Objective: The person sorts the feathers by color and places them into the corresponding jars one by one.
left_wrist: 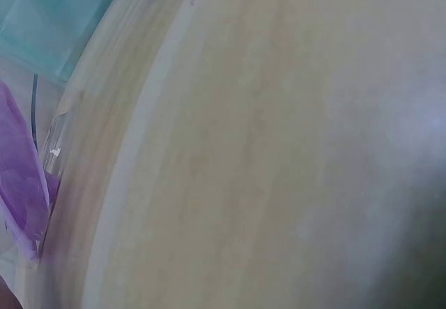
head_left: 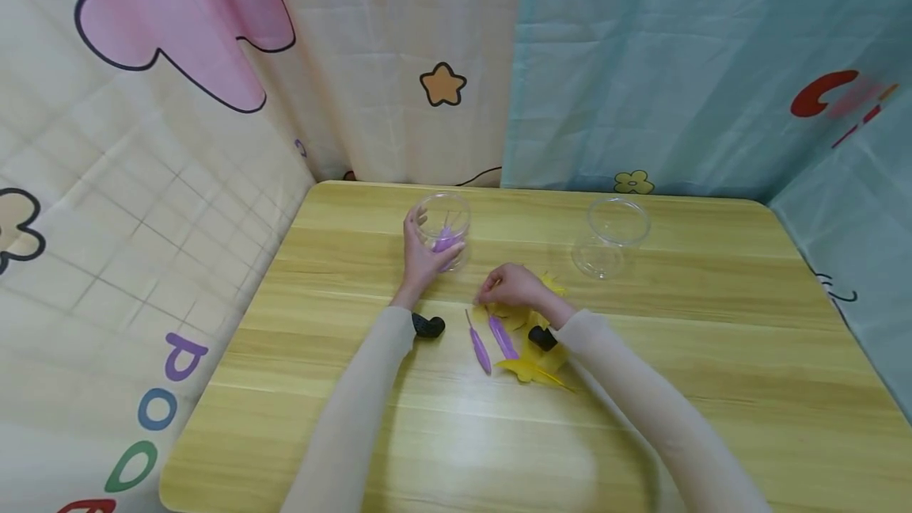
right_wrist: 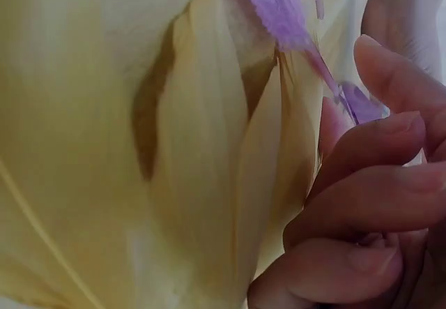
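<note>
Nearest: two pale sleeves come in from the bottom edge, left sleeve [head_left: 352,414] and right sleeve [head_left: 644,402], with a black wrist unit [head_left: 429,327] at the left wrist and another at the right.

Between the forearms, on the wood table [head_left: 306,434]: a yellow feather [head_left: 529,369] lies closest, with more yellow ones under and beside the right wrist. Loose purple feather [head_left: 480,351] to the left of the pile, stem pointing away from the person. Second purple feather [head_left: 503,337] just right of it, stem end up at the right fingertips.

Right hand [head_left: 516,287]: over the far edge of the pile, fingers curled. The right wrist view has that stem running in at the thumb and index; can't tell if they're pinched on it or just touching. Feather's vane hangs outside the grip, toward the person.

Left hand [head_left: 427,258]: farther out, wrapped round clear cup [head_left: 469,220], thumb on the near side, fingers on the left. Purple feathers [head_left: 446,239] stand inside the cup, stems up, behind the thumb.

Right of that, well apart: second clear cup [head_left: 601,248], untouched by either hand.

Behind the table: cream curtain [head_left: 385,30] left, light-blue curtain [head_left: 663,38] right.
</note>
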Available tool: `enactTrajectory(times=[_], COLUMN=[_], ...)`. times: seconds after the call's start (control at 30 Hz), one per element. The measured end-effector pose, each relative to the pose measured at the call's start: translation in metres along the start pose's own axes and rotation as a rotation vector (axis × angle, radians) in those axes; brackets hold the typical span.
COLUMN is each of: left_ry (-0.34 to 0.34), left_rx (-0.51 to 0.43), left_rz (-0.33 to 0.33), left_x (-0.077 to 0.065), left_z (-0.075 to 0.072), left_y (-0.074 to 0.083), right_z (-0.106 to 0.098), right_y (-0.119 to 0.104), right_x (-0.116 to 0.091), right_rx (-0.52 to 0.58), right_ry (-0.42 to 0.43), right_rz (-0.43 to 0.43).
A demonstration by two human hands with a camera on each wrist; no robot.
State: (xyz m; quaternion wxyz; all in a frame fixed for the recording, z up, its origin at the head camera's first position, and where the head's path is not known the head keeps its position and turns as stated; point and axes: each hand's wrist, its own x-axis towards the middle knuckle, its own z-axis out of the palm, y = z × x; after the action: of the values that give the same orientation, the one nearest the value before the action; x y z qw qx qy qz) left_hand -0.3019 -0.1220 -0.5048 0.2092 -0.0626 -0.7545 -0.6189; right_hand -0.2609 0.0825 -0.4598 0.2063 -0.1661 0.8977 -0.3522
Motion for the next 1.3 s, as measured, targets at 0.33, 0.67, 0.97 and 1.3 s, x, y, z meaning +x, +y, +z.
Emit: enactTrajectory(times=[0.33, 0.67, 0.97, 1.3], left_ry=[-0.022, -0.024, -0.006, -0.013], left_rx=[-0.030, -0.026, -0.004, -0.011], left_rz=[0.025, 0.013, 0.011, 0.014], left_x=[-0.005, -0.002, 0.000, -0.002], left_z=[-0.002, -0.002, -0.001, -0.002], left_y=[0.028, 0.020, -0.001, 0.000], right_z=[0.007, 0.014, 0.004, -0.021], right_y=[-0.003, -0.007, -0.005, -0.024], right_x=[0.001, 0.000, -0.002, -0.007], right_rx=[-0.078, -0.094, 0.096, 0.295], right_ry=[-0.031, -0.026, -0.044, 0.012], right_rz=[0.020, 0.037, 0.014, -0.048])
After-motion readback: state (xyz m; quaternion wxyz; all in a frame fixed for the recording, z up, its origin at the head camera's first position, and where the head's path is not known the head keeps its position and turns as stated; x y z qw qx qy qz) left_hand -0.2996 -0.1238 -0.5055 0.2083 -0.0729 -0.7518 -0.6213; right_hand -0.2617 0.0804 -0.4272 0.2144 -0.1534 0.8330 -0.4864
